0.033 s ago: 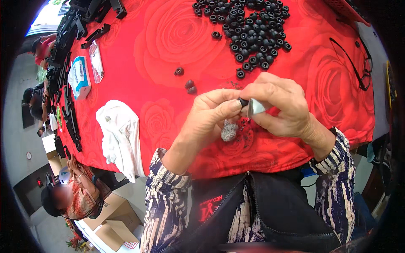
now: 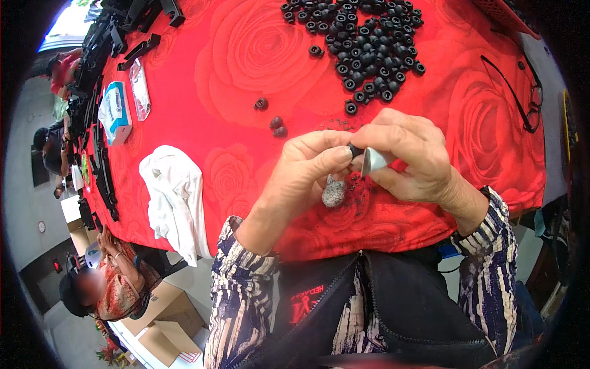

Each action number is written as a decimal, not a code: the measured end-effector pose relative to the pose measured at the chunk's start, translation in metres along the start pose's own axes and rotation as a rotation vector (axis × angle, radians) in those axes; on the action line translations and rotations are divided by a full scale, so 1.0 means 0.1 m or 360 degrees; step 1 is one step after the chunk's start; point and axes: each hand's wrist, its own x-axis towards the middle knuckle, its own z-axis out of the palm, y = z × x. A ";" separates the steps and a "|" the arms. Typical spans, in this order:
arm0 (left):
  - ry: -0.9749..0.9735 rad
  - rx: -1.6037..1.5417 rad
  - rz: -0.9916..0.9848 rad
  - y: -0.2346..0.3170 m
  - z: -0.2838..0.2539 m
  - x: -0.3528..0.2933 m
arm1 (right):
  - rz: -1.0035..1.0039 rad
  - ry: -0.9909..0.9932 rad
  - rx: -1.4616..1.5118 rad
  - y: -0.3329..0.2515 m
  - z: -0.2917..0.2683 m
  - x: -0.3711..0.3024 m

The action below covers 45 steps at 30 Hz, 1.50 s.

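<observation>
Fingers (image 2: 337, 157) of your left hand (image 2: 289, 178) are closed in a pinch on a small black knob (image 2: 354, 150), held over the table (image 2: 246, 67) near its front edge. Your right hand (image 2: 421, 157) has its fingers curled shut around a metal blade (image 2: 375, 160), just beside the knob; whether the two touch, you cannot tell. Below sits a grey speckled lump (image 2: 333, 192), partly hidden by your left hand, with dark shavings (image 2: 358, 200) around it.

Red rose-patterned cloth covers the table. Beyond your hands spreads a heap of black knobs (image 2: 375, 52), with a few loose ones (image 2: 261, 104) to its left. Farther left you have a crumpled white cloth (image 2: 175, 190), a blue-and-white tissue box (image 2: 117, 114), a clear packet (image 2: 140, 90) and long black parts (image 2: 104, 172) along the edge; to your right, spectacles (image 2: 522, 104).

Across the room to your left, a person in an orange patterned top (image 2: 120, 277) sits near cardboard boxes (image 2: 169, 307), with two other people (image 2: 55, 150) farther off on the grey floor.
</observation>
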 end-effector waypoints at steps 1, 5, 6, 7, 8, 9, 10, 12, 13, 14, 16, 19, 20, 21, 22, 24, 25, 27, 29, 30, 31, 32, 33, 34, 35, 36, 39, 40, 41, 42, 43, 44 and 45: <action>-0.0005 0.0015 0.0008 0.00 -0.01 -0.01 | -0.0067 0.0017 -0.0052 0.00 0.01 0.00; -0.0155 -0.0035 0.0043 0.01 -0.02 0.01 | -0.0210 0.0044 -0.0187 0.02 0.01 -0.01; -0.0156 -0.0037 0.0045 0.02 0.00 0.00 | -0.0239 0.0042 -0.0198 0.02 0.00 -0.01; -0.0130 0.0041 0.0099 0.03 0.02 -0.01 | -0.0240 0.0039 -0.0200 0.01 -0.02 -0.01; -0.0097 0.0119 0.0153 0.02 0.02 -0.01 | -0.0187 0.0014 -0.0177 0.00 -0.03 0.00; -0.0094 0.0118 0.0155 0.01 0.01 -0.01 | -0.0134 -0.0012 -0.0154 -0.01 -0.04 0.01; -0.0053 0.0108 0.0200 -0.01 -0.01 -0.01 | -0.0134 -0.0014 -0.0151 -0.01 -0.05 0.03; -0.0024 0.0092 0.0240 -0.02 -0.03 0.00 | 0.0256 -0.0024 0.0083 -0.03 -0.10 0.08; -0.0028 0.0109 0.0237 -0.01 -0.04 0.01 | 0.0359 -0.0086 0.0118 -0.03 -0.15 0.09; -0.0031 0.0127 0.0233 -0.01 -0.04 0.01 | 0.0415 -0.0085 0.0104 0.00 -0.17 0.08; -0.0034 0.0136 0.0232 0.00 -0.04 0.02 | 0.0476 -0.0085 0.0088 0.04 -0.16 0.07; -0.0034 0.0160 0.0247 0.00 -0.03 0.01 | 0.0422 -0.0127 0.0048 0.06 -0.12 0.05; -0.0042 0.0174 0.0259 0.00 -0.03 0.01 | 0.0417 -0.0147 0.0029 0.07 -0.11 0.04; -0.0046 0.0170 0.0255 0.00 -0.03 0.02 | 0.0411 -0.0167 0.0010 0.07 -0.11 0.03; -0.0035 0.0206 0.0260 0.01 -0.03 0.02 | 0.0417 -0.0167 0.0007 0.08 -0.11 0.03; -0.0025 0.0243 0.0263 0.01 -0.03 0.02 | 0.0377 -0.0170 0.0004 0.09 -0.11 0.03; -0.0021 0.0274 0.0269 0.01 -0.03 0.02 | 0.0380 -0.0169 0.0002 0.07 -0.12 0.03; -0.0014 0.0304 0.0272 0.00 -0.04 0.02 | 0.0496 -0.0205 0.0059 0.04 -0.12 0.05; 0.0009 0.0319 0.0261 -0.01 -0.03 0.02 | 0.0484 -0.0216 0.0062 0.04 -0.13 0.06; 0.0007 0.0319 0.0258 0.00 -0.03 0.02 | 0.0469 -0.0227 0.0063 0.03 -0.13 0.06; 0.0013 0.0331 0.0238 0.00 -0.02 0.02 | 0.0472 -0.0225 0.0063 0.05 -0.12 0.05; 0.0019 0.0342 0.0217 0.00 -0.02 0.02 | 0.0396 -0.0214 0.0054 0.09 -0.11 0.03; 0.0018 0.0341 0.0212 0.00 -0.02 0.02 | 0.0320 -0.0204 0.0046 0.11 -0.11 0.01; 0.0011 0.0342 0.0213 0.00 -0.01 0.02 | 0.0324 -0.0203 0.0045 0.09 -0.12 0.02; 0.0006 0.0344 0.0214 0.00 -0.01 0.02 | 0.0379 -0.0216 0.0061 0.07 -0.13 0.04; 0.0005 0.0343 0.0210 -0.01 -0.02 0.02 | 0.0433 -0.0230 0.0077 0.05 -0.13 0.05; 0.0015 0.0298 0.0184 -0.03 -0.03 0.02 | 0.0405 -0.0261 0.0073 0.08 -0.13 0.04; 0.0011 0.0278 0.0172 -0.03 -0.04 0.02 | 0.0408 -0.0260 0.0074 0.08 -0.13 0.04; 0.0008 0.0259 0.0163 -0.03 -0.04 0.02 | 0.0405 -0.0269 0.0081 0.08 -0.13 0.04; 0.0010 0.0259 0.0161 -0.02 -0.03 0.01 | 0.0401 -0.0278 0.0089 0.08 -0.13 0.05; 0.0045 0.0259 0.0147 -0.02 -0.02 0.01 | 0.0402 -0.0277 0.0092 0.08 -0.13 0.05; 0.0077 0.0258 0.0132 -0.02 -0.01 0.01 | 0.0391 -0.0277 0.0090 0.09 -0.13 0.04; 0.0078 0.0258 0.0130 -0.02 -0.01 0.01 | 0.0381 -0.0278 0.0089 0.09 -0.12 0.04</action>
